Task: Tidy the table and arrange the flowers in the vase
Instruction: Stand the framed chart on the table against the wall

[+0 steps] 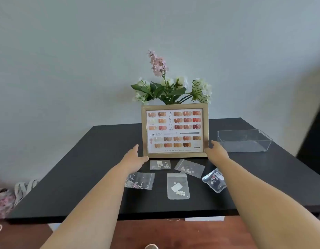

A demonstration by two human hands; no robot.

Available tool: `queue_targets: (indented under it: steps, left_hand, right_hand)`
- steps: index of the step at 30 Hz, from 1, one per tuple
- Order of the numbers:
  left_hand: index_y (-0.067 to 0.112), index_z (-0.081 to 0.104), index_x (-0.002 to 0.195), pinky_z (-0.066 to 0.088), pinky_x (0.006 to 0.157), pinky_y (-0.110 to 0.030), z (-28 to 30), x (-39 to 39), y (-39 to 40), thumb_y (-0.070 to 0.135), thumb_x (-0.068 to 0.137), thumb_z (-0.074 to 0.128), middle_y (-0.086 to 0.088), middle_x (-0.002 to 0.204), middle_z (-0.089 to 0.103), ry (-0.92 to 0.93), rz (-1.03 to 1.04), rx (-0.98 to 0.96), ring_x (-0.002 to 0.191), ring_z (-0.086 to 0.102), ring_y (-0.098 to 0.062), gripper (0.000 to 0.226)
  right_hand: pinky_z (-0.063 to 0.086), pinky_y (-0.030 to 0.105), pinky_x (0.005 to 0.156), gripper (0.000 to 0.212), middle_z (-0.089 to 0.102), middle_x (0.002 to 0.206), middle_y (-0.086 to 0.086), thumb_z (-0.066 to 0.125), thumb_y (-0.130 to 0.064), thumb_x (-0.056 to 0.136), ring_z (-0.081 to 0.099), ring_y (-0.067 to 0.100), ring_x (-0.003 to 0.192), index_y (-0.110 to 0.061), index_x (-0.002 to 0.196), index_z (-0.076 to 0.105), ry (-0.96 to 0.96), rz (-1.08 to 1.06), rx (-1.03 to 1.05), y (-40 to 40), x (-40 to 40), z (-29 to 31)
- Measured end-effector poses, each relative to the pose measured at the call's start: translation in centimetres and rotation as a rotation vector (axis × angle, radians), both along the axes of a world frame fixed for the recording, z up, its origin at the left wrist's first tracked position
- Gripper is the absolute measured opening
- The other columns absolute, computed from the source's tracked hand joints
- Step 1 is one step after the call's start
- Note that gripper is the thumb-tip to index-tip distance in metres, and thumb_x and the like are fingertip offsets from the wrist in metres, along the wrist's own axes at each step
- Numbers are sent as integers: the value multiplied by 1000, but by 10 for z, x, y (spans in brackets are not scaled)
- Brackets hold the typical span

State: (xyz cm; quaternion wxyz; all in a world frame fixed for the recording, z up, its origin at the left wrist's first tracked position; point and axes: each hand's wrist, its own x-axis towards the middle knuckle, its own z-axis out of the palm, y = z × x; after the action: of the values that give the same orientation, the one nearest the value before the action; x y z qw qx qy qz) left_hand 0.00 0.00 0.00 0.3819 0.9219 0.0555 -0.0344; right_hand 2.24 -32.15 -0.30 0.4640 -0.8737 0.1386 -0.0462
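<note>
Five small clear bags on black worktop just in front of frame. Left hand and right hand grip frame's lower corners, fingers closed on its edges. Clear box right of frame, flowers behind it, vase hidden

Soft, even daylight is filling the scene, casting only faint shadows. The whole frame is looking slightly blurred; wide-angle distortion is bowing the desk edges, and a dark shadow is falling along the right wall.
</note>
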Motion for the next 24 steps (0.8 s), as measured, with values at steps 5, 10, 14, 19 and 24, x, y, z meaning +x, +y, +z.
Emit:
queue_targets:
  steps: [5,10,14,19,24]
  left_hand:
    - [27,6,158,32,106,-34,-8,12,-8,39,94,60,-1,165,18,22,3,-42,147,25,-27,85]
    - [28,9,158,25,117,-48,-11,24,-25,45,91,61,2,162,28,48,82,-346,145,30,-27,87]
    - [25,19,156,27,114,-47,-10,27,-36,44,86,65,3,155,40,50,109,-538,139,37,-25,86]
    - [21,43,144,38,107,-46,-6,15,-24,47,72,65,-1,140,54,6,246,-713,125,51,-24,79]
    - [29,55,125,40,91,-42,-9,4,1,39,87,59,2,123,60,-92,313,-728,109,52,-19,39]
  right_hand:
    - [48,40,96,55,50,143,7,46,-13,95,53,28,121,-19,148,33,22,-26,122,5,6,-4]
    - [55,41,87,52,54,135,7,43,-5,97,56,27,112,-23,145,36,46,-64,229,5,10,-6]
    - [54,39,88,51,54,134,7,45,-5,97,54,26,116,-23,144,37,59,-55,286,9,7,-4]
    - [49,33,79,51,60,114,2,40,3,92,55,22,105,-16,139,46,35,-53,345,18,0,-4]
    - [52,36,84,40,60,94,-10,53,-6,96,59,10,86,-21,132,47,-2,19,398,50,-5,1]
